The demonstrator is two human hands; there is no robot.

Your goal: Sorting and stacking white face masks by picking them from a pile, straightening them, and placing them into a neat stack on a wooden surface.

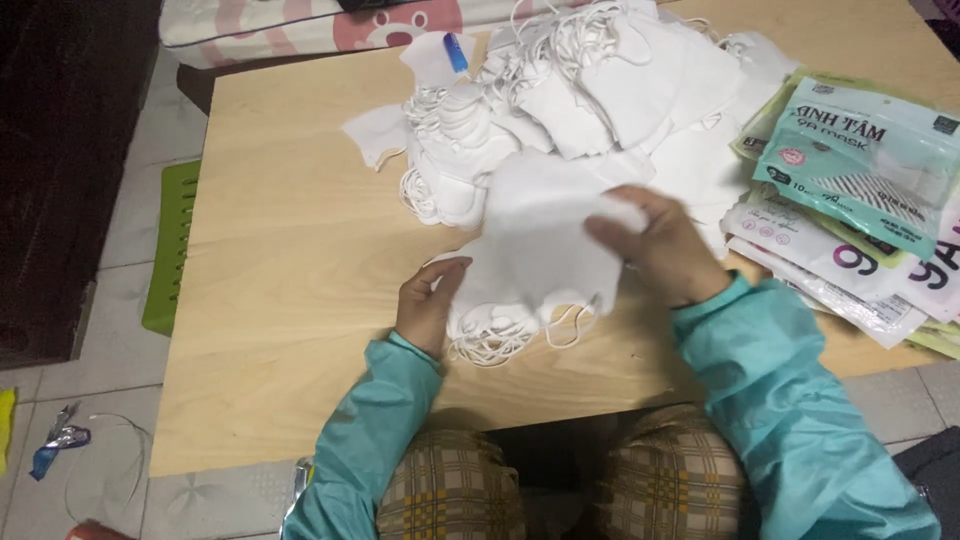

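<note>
Closest in, 2 teal sleeves over checked trousers, and both hands are on a small stack of white face masks [530,265] at the near middle of the table. The left hand [428,305] has fingers curled round the stack's left edge; the right hand [665,245] pinches the top mask's upper right corner, thumb over fingers. Risk here, I'd say — the elastic ear loops [495,340] dangle loose under the stack and could snag, dragging extra masks along or skewing the pile. Further out, a big loose heap of masks [570,90] with tangled loops, and printed packets [860,160] fanned at the right edge — a nudge could tip some off. The pale wooden table [290,260] stands on grey floor tiles [115,250], a green plastic piece [170,245] at its left.
</note>
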